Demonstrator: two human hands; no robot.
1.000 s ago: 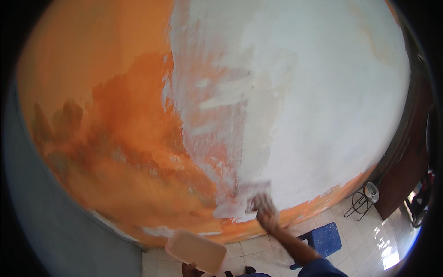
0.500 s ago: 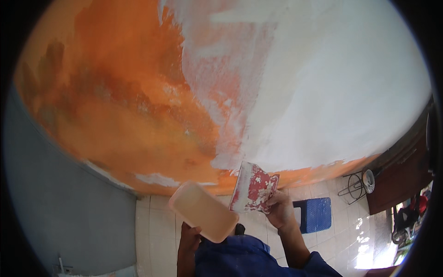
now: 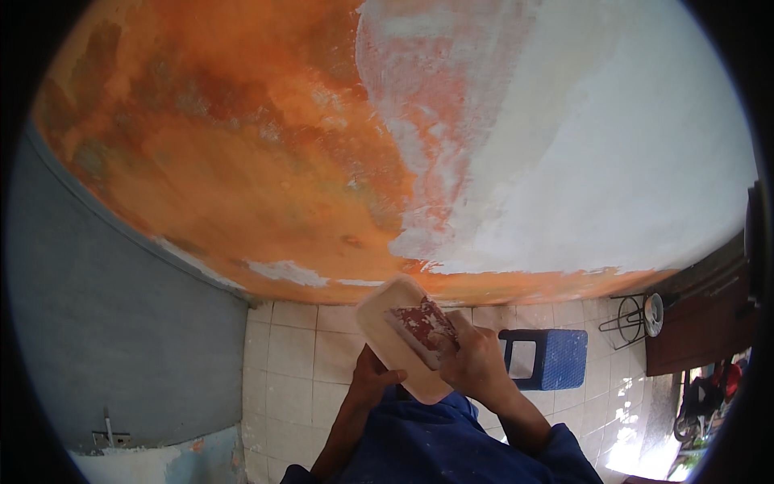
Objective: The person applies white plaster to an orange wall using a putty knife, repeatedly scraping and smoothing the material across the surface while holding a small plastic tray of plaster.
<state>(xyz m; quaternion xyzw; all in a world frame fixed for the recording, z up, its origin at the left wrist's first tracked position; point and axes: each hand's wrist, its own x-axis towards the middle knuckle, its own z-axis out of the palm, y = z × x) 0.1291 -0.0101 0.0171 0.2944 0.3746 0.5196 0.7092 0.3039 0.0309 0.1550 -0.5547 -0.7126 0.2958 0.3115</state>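
Note:
My left hand (image 3: pixel 373 373) grips a pale beige rectangular tray (image 3: pixel 376 313) from below at its lower left. My right hand (image 3: pixel 476 360) is closed around a wide scraper (image 3: pixel 423 327) with a flaking red, smeared face, which lies over the inside of the tray. What is in the tray is hard to make out. Both are held low, in front of the wall, which is mottled orange (image 3: pixel 218 194) on the left and coated white (image 3: pixel 629 145) on the right, with a streaky reddish-white band between.
A blue plastic stool (image 3: pixel 560 359) stands on the tiled floor (image 3: pixel 282 363) to my right. Beyond it are a black wire stand (image 3: pixel 621 323) with a pale round container (image 3: pixel 653 315) and a dark brown door (image 3: pixel 685 351) beside a bright opening. A grey wall (image 3: pixel 121 323) is at left.
My right hand has drawn the scraper down from the wall into the tray. The view has tilted downward, showing more floor and my blue clothing; the tray now sits closer to the middle.

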